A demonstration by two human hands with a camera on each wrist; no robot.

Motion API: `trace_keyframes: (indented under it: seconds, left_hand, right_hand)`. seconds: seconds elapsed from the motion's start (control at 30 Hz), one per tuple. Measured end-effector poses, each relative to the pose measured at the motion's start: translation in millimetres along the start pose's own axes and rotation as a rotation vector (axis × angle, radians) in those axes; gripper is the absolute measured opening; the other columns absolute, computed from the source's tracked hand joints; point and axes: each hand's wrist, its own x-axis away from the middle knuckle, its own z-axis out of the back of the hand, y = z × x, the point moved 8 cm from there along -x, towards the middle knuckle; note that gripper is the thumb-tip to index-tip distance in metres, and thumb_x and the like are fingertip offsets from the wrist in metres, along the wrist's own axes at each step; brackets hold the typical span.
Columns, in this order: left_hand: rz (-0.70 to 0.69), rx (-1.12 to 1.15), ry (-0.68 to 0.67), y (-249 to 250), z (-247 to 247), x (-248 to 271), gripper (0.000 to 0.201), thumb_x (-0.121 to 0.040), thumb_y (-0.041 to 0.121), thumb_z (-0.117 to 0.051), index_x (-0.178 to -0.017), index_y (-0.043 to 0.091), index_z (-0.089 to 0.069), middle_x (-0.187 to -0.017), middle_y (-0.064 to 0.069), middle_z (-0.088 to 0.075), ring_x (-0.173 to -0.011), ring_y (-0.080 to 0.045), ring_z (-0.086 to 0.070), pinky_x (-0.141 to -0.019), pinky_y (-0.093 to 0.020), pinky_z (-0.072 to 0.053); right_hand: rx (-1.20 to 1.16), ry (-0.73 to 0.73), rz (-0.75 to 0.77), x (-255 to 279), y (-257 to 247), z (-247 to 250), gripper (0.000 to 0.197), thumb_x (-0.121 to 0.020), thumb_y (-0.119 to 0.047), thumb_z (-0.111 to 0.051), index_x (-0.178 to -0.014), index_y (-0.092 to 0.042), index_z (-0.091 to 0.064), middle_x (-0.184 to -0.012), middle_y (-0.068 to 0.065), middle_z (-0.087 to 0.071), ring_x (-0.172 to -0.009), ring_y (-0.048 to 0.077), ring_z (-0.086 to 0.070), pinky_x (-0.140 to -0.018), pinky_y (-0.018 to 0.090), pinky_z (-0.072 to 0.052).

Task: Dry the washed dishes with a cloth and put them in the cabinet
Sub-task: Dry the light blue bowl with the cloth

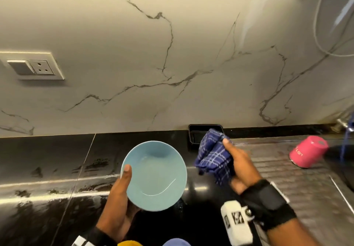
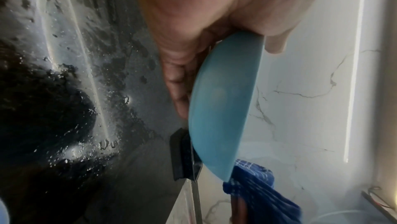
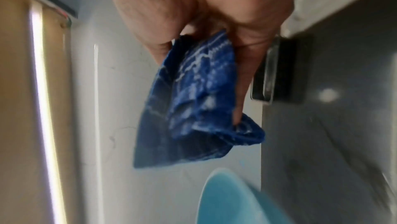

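A light blue bowl (image 1: 156,174) hangs above the black counter, its open side facing me. My left hand (image 1: 120,194) grips its left rim, thumb on the inside, fingers behind the bowl (image 2: 221,101). My right hand (image 1: 237,165) holds a bunched dark blue checked cloth (image 1: 213,159) just right of the bowl, apart from it. In the right wrist view the cloth (image 3: 193,105) hangs from the curled fingers, with the bowl (image 3: 232,198) below it.
The black counter (image 1: 47,169) is wet in patches. A pink cup (image 1: 308,153) lies on its side on the ribbed steel drainboard (image 1: 277,178) at the right. A small black holder (image 1: 195,136) stands against the marble wall. A socket (image 1: 38,66) is at the left.
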Motion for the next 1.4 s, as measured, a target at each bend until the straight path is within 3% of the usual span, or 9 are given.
trace_keyframes:
  seconds: [0.17, 0.27, 0.37, 0.6, 0.83, 0.93, 1.03, 1.23, 1.4]
  left_hand:
    - [-0.2, -0.096, -0.054, 22.5, 0.7, 20.6, 0.07, -0.08, 0.08, -0.058, -0.14, 0.046, -0.048, -0.132, 0.005, -0.065, -0.114, -0.024, -0.068, -0.084, -0.047, -0.06]
    - [-0.362, -0.19, -0.107, 39.6, -4.3, 40.0, 0.062, -0.087, 0.069, -0.053, -0.145, 0.058, -0.036, -0.13, 0.026, -0.058, -0.11, -0.006, -0.068, -0.079, -0.032, -0.062]
    - [-0.471, -0.221, -0.161, 48.8, -1.6, 56.0, 0.057, -0.094, 0.046, -0.044, -0.15, 0.048, -0.035, -0.134, 0.02, -0.059, -0.115, -0.007, -0.066, -0.083, -0.03, -0.06]
    - [-0.439, -0.216, -0.335, 50.7, 14.0, 73.2, 0.086, -0.077, 0.076, -0.065, -0.149, 0.036, -0.043, -0.144, 0.005, -0.058, -0.13, -0.02, -0.059, -0.1, -0.038, -0.055]
    - [-0.435, -0.145, -0.363, 83.9, 31.6, 72.8, 0.052, -0.098, 0.038, -0.036, -0.146, 0.02, -0.046, -0.135, -0.002, -0.065, -0.123, -0.023, -0.064, -0.093, -0.034, -0.057]
    - [-0.421, -0.201, -0.347, 93.2, 40.6, 71.9, 0.047, -0.098, 0.04, -0.041, -0.141, 0.024, -0.053, -0.131, -0.002, -0.066, -0.119, -0.026, -0.066, -0.096, -0.046, -0.057]
    - [-0.413, -0.218, -0.336, 96.9, 48.7, 70.9, 0.046, -0.098, 0.04, -0.043, -0.14, 0.026, -0.055, -0.127, -0.001, -0.067, -0.114, -0.025, -0.067, -0.089, -0.042, -0.06]
    - [-0.444, -0.159, -0.269, 103.2, 50.4, 71.3, 0.044, -0.098, 0.043, -0.045, -0.135, 0.024, -0.058, -0.124, -0.007, -0.068, -0.112, -0.031, -0.068, -0.085, -0.044, -0.061]
    - [-0.481, -0.157, -0.256, 106.4, 47.7, 74.1, 0.043, -0.101, 0.039, -0.049, -0.139, 0.02, -0.055, -0.131, -0.008, -0.063, -0.116, -0.032, -0.065, -0.09, -0.055, -0.058]
  right_hand:
    - [-0.328, -0.14, -0.199, 93.1, 29.1, -47.2, 0.038, -0.1, -0.027, -0.052, -0.12, 0.003, -0.064, -0.111, 0.028, -0.069, -0.086, 0.034, -0.073, -0.067, 0.042, -0.061]
    - [-0.299, -0.23, -0.223, 121.0, 43.4, -79.9, 0.037, -0.096, -0.019, -0.055, -0.122, 0.006, -0.064, -0.119, 0.03, -0.065, -0.096, 0.038, -0.07, -0.081, 0.047, -0.06]
    - [-0.152, -0.166, -0.128, 123.8, 60.8, -100.0, 0.034, -0.094, -0.017, -0.058, -0.121, 0.004, -0.064, -0.116, 0.029, -0.067, -0.106, 0.043, -0.066, -0.096, 0.053, -0.051]
    - [-0.046, -0.175, 0.018, 132.1, 71.8, -166.1, 0.022, -0.1, -0.011, -0.052, -0.116, -0.004, -0.066, -0.109, 0.02, -0.072, -0.103, 0.035, -0.069, -0.081, 0.042, -0.058]
    - [0.91, -0.679, 0.568, 168.4, 73.9, -222.1, 0.054, -0.078, 0.007, -0.054, -0.125, -0.015, -0.069, -0.13, 0.001, -0.066, -0.126, 0.009, -0.053, -0.11, 0.019, -0.038]
    - [1.637, -0.892, 0.979, 178.3, 94.5, -225.9, 0.037, -0.085, -0.011, -0.066, -0.12, -0.023, -0.072, -0.132, -0.005, -0.065, -0.135, 0.014, -0.048, -0.106, 0.042, -0.045]
    - [2.041, -0.841, 1.107, 175.4, 88.1, -212.9, 0.037, -0.081, -0.022, -0.067, -0.116, -0.032, -0.071, -0.123, -0.013, -0.068, -0.126, 0.018, -0.054, -0.103, 0.044, -0.044]
    - [1.461, -0.755, 0.759, 175.1, 76.6, -208.4, 0.061, -0.078, -0.012, -0.057, -0.136, -0.028, -0.06, -0.126, 0.0, -0.068, -0.117, 0.017, -0.06, -0.099, 0.028, -0.049]
    - [0.777, -0.631, 0.558, 189.7, 101.3, -228.4, 0.042, -0.088, -0.011, -0.065, -0.128, -0.02, -0.062, -0.125, -0.004, -0.066, -0.117, 0.012, -0.06, -0.102, 0.033, -0.048]
